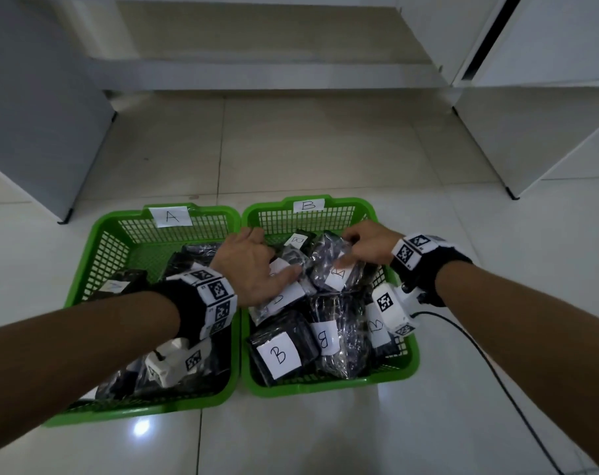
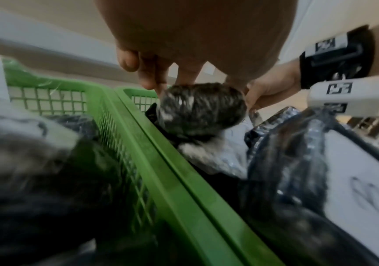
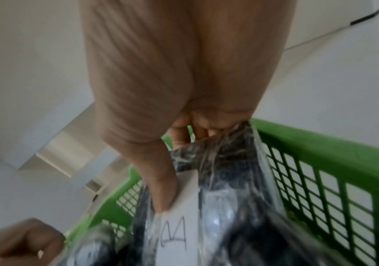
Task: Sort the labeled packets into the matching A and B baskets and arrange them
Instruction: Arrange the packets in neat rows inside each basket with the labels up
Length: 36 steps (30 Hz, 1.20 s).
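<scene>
Both hands in B basket (image 1: 328, 385). Right hand (image 1: 366, 250) fingers curled, gripping a B packet (image 1: 335, 265). Left hand (image 1: 253, 265) fingers straight, pressing a neighbouring packet (image 1: 284, 296).

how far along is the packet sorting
Mostly done: packets sit in both the A basket and the B basket. In hand: the right hand grips a B packet while the left hand presses its neighbours. Left: tidying the jumbled pile.
</scene>
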Tool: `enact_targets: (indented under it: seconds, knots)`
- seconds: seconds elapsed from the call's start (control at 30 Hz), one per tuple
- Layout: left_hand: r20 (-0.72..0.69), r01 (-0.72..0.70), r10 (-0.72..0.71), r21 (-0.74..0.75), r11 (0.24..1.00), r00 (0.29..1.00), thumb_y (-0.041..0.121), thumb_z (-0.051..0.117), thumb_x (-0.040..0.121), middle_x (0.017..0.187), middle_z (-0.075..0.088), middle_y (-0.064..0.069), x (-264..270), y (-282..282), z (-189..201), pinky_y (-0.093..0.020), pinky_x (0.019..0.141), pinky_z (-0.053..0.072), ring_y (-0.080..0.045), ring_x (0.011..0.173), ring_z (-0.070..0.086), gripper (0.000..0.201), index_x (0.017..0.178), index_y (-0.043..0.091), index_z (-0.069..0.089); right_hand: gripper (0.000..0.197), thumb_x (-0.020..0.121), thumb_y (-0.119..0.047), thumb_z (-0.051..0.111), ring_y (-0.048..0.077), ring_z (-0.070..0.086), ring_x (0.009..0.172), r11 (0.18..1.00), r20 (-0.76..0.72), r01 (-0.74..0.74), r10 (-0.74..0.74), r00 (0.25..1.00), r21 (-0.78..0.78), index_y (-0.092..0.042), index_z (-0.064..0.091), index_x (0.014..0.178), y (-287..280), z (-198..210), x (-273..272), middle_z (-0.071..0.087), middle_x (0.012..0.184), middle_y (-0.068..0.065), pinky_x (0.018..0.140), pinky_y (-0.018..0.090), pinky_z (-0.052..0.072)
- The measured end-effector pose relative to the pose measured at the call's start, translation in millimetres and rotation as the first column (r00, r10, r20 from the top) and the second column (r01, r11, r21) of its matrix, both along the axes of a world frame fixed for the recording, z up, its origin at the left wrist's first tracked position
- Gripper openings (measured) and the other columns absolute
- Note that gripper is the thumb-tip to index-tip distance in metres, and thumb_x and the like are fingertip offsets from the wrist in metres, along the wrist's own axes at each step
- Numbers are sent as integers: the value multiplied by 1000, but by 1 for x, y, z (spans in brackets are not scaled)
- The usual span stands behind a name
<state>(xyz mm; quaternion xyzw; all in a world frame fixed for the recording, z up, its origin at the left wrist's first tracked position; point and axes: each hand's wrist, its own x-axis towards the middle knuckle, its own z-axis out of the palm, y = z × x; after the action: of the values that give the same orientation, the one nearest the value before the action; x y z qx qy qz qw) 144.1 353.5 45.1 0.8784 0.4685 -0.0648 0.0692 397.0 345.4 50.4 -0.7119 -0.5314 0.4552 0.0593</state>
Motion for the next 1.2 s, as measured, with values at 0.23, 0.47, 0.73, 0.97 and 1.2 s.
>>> enact_targets:
  seconds: [0.23, 0.47, 0.73, 0.97, 1.2]
  knots:
    - [93, -104, 127, -220, 970, 987, 48, 53, 91, 133, 53, -13, 36, 46, -3, -35, 94, 43, -31, 123, 49, 51, 129, 14, 56, 28, 81, -26, 82, 24, 62, 71, 903, 95, 249, -298, 950, 351, -1, 70, 86, 2, 15, 25, 67, 76, 8, 55, 26, 40]
    - [-18, -193, 213, -504, 842, 977, 71, 48, 88, 159, 32, -10, 67, 56, -28, -34, 107, 37, -30, 139, 40, 89, 155, 16, 24, 35, 82, -39, 80, 25, 69, 87, 838, 199, 256, -389, 899, 482, -10, 71, 100, -20, -6, 35, 74, 96, 8, 69, 25, 47]
    - [-57, -313, 340, -558, 769, 939, 104, 43, 44, 154, 41, -11, 65, 61, -45, -43, 109, 41, -36, 134, 45, 133, 147, 20, 41, 37, 82, -44, 79, 27, 69, 89, 817, 175, 297, -428, 887, 495, -11, 69, 96, -24, -9, 38, 75, 96, 11, 71, 27, 49]
    - [62, -359, 557, -704, 613, 828, 86, 62, 56, 164, 19, -6, 70, 58, -44, -45, 114, 31, -35, 146, 28, 129, 157, 22, 15, 41, 81, -49, 79, 27, 70, 89, 812, 140, 328, -441, 886, 484, -11, 69, 95, -24, -11, 40, 76, 93, 10, 76, 33, 56]
    - [142, -352, 529, -600, 718, 836, 59, 64, 81, 131, 59, -12, 77, 61, -28, -31, 84, 46, -29, 106, 56, 61, 119, 11, 64, 42, 81, -48, 80, 28, 70, 91, 809, 132, 330, -441, 888, 486, -11, 70, 99, -24, -12, 40, 76, 96, 11, 77, 32, 55]
